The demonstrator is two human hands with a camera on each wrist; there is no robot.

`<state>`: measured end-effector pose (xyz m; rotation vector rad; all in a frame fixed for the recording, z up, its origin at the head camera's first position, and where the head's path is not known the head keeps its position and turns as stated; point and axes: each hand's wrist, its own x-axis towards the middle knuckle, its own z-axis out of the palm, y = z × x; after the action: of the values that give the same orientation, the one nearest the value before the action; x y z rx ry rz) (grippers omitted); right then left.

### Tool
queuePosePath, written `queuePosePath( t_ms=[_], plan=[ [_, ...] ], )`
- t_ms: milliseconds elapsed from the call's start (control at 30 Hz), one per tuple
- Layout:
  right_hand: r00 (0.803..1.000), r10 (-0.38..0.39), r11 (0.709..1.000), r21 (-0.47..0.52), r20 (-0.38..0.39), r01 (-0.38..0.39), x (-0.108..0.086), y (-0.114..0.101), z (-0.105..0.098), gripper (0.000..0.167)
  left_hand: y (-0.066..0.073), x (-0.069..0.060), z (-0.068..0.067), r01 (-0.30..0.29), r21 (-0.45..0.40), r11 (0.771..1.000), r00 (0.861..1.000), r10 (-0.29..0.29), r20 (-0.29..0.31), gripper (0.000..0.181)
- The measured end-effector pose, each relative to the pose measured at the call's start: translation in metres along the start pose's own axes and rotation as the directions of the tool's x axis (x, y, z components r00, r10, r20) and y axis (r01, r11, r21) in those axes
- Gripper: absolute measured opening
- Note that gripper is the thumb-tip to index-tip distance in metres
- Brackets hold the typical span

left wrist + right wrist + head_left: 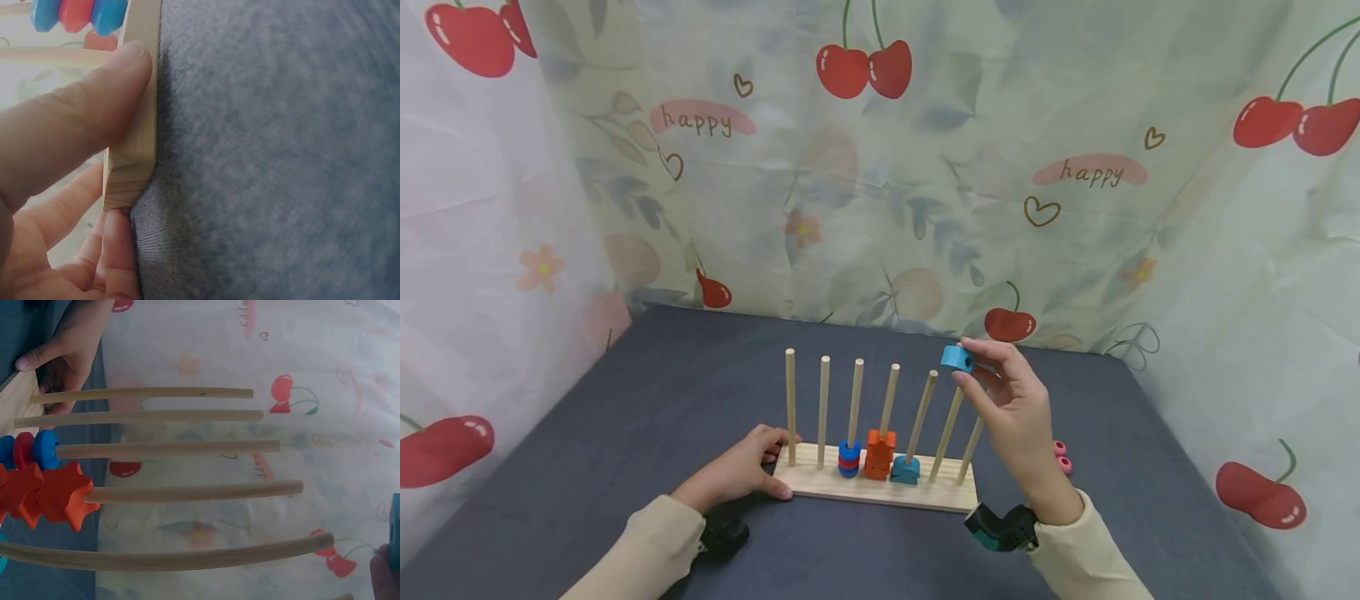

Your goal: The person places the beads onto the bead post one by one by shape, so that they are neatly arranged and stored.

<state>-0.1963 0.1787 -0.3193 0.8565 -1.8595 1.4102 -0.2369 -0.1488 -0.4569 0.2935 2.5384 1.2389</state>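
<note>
A wooden peg rack with several upright rods stands on the dark cloth. My left hand grips its left end; in the left wrist view the thumb presses the base's long edge, with fingers at its end. Between thumb and fingertips, my right hand pinches a light blue bead with a hole in it, near the tops of the right-hand rods. Blue and red round beads, orange star beads and a blue bead sit low on three neighbouring rods.
Pink beads lie on the cloth to the right, partly behind my right forearm. A patterned curtain hangs behind and at both sides of the dark tabletop. Each wrist wears a black device.
</note>
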Motion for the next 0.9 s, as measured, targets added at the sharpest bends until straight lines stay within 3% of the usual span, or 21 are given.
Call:
queuePosePath(
  t_ms=[233, 567, 733, 900],
  plan=[
    [0.998, 0.0, 0.999, -0.037, 0.069, 0.003, 0.0, 0.011, 0.006, 0.038, 0.0, 0.0, 0.0, -0.004, -0.001, 1.0, 1.0, 0.004, 0.005, 0.071],
    [0.993, -0.013, 0.984, -0.174, 0.121, 0.034, -0.001, 0.021, 0.012, 0.039, -0.001, 0.002, 0.001, 0.013, -0.007, 1.0, 1.0, -0.013, -0.009, 0.071],
    [0.991, 0.025, 0.983, -0.182, 0.129, -0.001, -0.002, 0.022, 0.013, 0.038, 0.0, 0.0, 0.001, 0.016, -0.004, 1.0, 1.0, -0.016, -0.007, 0.071],
    [0.983, 0.129, 0.979, -0.175, 0.134, -0.104, -0.004, 0.022, 0.014, 0.034, 0.001, -0.002, -0.001, 0.005, -0.001, 1.0, 1.0, -0.005, 0.005, 0.072]
  ],
)
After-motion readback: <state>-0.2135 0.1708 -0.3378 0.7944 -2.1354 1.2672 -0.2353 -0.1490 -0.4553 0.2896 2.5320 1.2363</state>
